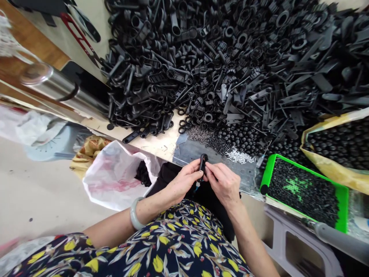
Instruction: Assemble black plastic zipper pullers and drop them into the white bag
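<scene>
Over my lap, just off the table's front edge, my left hand (186,177) is closed on a black plastic handle-like part (203,162) with a rounded top end. My right hand (223,181) meets it from the other side, thumb and fingertips pinched together against the part. Whatever those right fingertips hold, if anything, is too small or hidden to make out. A small light-blue tip (197,185) shows below the left fingers. Just beyond the hands lies a small heap of silvery pins (240,155) on a grey sheet (188,152).
A large heap of black plastic parts (173,54) covers the table. At right stand a green tray (269,169) of small black pieces and a yellow bag (328,159) of black balls. A white bag (106,177) hangs at left, near a steel flask (57,84).
</scene>
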A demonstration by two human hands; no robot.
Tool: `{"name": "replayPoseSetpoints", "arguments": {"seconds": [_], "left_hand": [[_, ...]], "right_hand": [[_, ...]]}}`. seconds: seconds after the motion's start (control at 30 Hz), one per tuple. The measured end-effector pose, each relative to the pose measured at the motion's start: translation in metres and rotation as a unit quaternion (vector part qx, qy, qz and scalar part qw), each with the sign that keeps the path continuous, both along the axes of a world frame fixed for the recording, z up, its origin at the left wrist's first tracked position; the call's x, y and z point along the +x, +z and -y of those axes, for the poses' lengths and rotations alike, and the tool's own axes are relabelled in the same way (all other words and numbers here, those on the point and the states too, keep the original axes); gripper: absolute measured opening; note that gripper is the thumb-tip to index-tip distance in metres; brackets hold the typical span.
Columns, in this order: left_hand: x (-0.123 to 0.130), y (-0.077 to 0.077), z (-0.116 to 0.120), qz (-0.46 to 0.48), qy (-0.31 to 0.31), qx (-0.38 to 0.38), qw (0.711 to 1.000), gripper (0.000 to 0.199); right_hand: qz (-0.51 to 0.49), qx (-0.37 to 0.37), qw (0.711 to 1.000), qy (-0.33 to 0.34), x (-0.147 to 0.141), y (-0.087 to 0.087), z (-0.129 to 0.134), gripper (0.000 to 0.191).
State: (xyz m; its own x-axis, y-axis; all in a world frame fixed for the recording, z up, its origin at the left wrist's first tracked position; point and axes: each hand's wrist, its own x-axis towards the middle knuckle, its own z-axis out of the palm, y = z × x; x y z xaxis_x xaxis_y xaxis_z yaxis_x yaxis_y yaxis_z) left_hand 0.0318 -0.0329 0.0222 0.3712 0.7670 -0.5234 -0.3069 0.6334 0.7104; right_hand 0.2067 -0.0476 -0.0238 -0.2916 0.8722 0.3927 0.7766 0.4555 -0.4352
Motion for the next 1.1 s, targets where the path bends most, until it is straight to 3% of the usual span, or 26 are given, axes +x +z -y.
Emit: {"name": "replayPoseSetpoints", "arguments": {"seconds": [0.23, 0.6, 1.1], "left_hand": [[0.002, -0.003, 0.003, 0.001, 0.018, -0.002, 1.000, 0.046], [-0.001, -0.008, 0.003, 0.006, 0.000, 0.009, 1.000, 0.037], [-0.003, -0.022, 0.006, 0.005, -0.019, 0.027, 0.999, 0.049]], "right_hand": [[0.030, 0.019, 0.999, -0.008, -0.001, 0.003, 0.001, 0.015], [0.034, -0.025, 0.999, 0.018, 0.002, 0.012, -0.007, 0.013], [0.160, 0.025, 0.983, 0.082, 0.004, 0.020, -0.023, 0.016]]}}
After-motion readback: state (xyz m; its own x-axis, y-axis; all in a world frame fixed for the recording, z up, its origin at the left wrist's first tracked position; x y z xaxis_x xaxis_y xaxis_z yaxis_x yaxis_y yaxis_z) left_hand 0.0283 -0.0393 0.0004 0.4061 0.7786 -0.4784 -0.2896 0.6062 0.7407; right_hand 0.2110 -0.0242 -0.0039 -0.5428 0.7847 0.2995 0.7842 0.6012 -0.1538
